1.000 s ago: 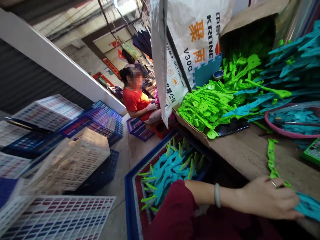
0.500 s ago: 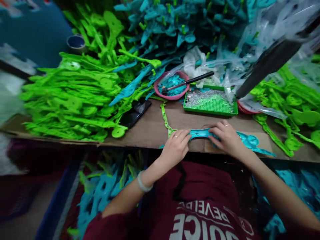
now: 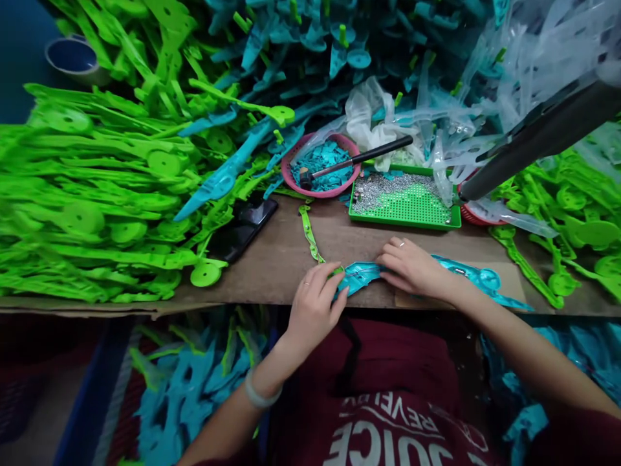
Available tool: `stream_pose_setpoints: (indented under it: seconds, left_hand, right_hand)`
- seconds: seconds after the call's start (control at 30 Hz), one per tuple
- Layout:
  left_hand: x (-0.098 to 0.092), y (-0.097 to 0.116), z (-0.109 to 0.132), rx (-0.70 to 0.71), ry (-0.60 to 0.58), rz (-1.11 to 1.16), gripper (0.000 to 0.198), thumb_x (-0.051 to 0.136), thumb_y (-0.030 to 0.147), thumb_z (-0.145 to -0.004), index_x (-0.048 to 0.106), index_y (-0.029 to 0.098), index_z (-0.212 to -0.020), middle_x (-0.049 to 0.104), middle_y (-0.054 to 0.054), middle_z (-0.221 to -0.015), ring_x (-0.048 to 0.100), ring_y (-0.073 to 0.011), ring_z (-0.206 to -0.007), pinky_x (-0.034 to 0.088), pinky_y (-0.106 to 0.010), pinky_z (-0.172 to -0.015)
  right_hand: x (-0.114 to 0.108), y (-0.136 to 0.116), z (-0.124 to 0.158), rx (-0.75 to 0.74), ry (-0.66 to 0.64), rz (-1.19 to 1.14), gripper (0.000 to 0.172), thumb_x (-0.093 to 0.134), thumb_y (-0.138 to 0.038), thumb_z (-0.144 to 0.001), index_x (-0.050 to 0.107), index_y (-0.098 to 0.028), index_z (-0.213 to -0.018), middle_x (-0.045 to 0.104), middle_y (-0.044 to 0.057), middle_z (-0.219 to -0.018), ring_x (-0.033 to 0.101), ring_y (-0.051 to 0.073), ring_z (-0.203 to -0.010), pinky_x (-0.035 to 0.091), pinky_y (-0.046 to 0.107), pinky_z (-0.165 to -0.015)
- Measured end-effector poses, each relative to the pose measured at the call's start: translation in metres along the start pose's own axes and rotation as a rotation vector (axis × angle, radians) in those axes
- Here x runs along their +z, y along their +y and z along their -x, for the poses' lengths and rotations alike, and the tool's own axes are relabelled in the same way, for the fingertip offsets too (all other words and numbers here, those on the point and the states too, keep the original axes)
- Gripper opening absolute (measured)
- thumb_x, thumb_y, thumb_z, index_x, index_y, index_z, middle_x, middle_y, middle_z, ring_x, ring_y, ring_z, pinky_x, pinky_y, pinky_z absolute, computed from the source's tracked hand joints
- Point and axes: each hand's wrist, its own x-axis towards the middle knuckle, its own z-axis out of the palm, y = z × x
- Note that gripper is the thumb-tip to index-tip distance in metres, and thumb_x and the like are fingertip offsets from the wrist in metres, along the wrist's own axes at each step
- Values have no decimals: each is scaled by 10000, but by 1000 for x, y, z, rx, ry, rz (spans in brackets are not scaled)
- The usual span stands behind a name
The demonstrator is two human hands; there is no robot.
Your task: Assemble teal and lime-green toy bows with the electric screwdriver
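A long blue plastic part (image 3: 361, 275) lies along the table's front edge, with a round ring and a pointed tip at its right end. A narrow green plastic strip (image 3: 308, 234) with small metal dots meets its left end. My left hand (image 3: 315, 298) is closed around the spot where green and blue meet, partly covering it. Over the middle of the blue part, my right hand (image 3: 412, 266) grips its upper edge with bent fingers. A flat piece of cardboard (image 3: 509, 278) lies beneath the right end.
Behind the hands stand a pink basket (image 3: 290, 178) of blue scraps, a hammer (image 3: 369, 155) lying across it, and a green tray (image 3: 407, 223) of small metal pieces. A black phone (image 3: 247, 226) lies beside the green pile (image 3: 97, 194). A dark arm (image 3: 538, 136) slants in from the right.
My left hand has moved left and down along the blue part to its left end. My right hand has shifted slightly left. The view has moved a little closer to the table.
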Motion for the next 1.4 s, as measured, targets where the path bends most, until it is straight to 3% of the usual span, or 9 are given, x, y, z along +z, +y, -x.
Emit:
stream_pose_setpoints:
  seconds: [0.27, 0.5, 0.67, 0.87, 1.07, 1.27, 1.4]
  left_hand:
    - [2, -1, -6, 119, -73, -97, 208, 568, 193, -965, 670, 102, -1123, 718, -123, -1157, 639, -263, -1106, 551, -431, -966]
    - [5, 0, -4, 137, -56, -89, 217, 536, 178, -986, 677, 77, -1117, 732, -112, -1122, 652, -256, -1090, 556, -395, -942]
    - [7, -1, -4, 158, -41, -38, 195, 521, 153, -991, 679, 83, -1079, 743, -100, -1071, 656, -245, -1072, 574, -402, -929]
    - [6, -3, -6, 211, -75, -22, 144, 562, 129, -966, 691, 85, -1012, 743, -101, -1019, 652, -246, -1082, 577, -403, -942]
    - [5, -3, -4, 264, -97, -106, 136, 564, 138, -962, 686, 95, -1004, 737, -98, -1035, 648, -245, -1089, 539, -420, -1004]
    - [7, -4, -1, 306, -121, -157, 156, 561, 124, -954, 672, 83, -1056, 728, -102, -1023, 646, -249, -1089, 504, -432, -1039]
    - [7, -3, -1, 326, -119, -168, 173, 515, 119, -976, 672, 104, -1049, 725, -80, -972, 651, -227, -1066, 500, -417, -1042]
  right_hand:
    - [6, -17, -17, -11, 73, 89, 262, 438, -256, -1025, 612, -169, -848, 576, 86, -885, 407, 224, -859, 294, 340, -730]
    - [5, -33, -22, 95, -14, -107, 268, 366, -217, -1040, 605, -139, -950, 578, 67, -855, 476, 173, -765, 336, 296, -680]
    - [3, -30, -25, 205, -71, -112, 261, 410, -264, -1031, 597, -168, -876, 578, 30, -796, 463, 134, -639, 254, 286, -585]
    - [6, -37, -34, 241, -115, -310, 180, 449, -257, -1019, 583, -171, -935, 602, 36, -850, 541, 140, -719, 336, 261, -639]
    - [10, -38, -38, 346, -79, -200, 174, 468, -222, -995, 583, -163, -879, 593, 60, -874, 537, 158, -739, 306, 276, -626]
    - [9, -32, -33, 261, -65, -282, 134, 504, -205, -973, 597, -165, -886, 569, 29, -828, 517, 136, -718, 310, 256, -636]
    - [12, -32, -35, 265, -87, -215, 169, 478, -218, -996, 592, -161, -884, 567, 37, -838, 489, 138, -700, 290, 264, -627]
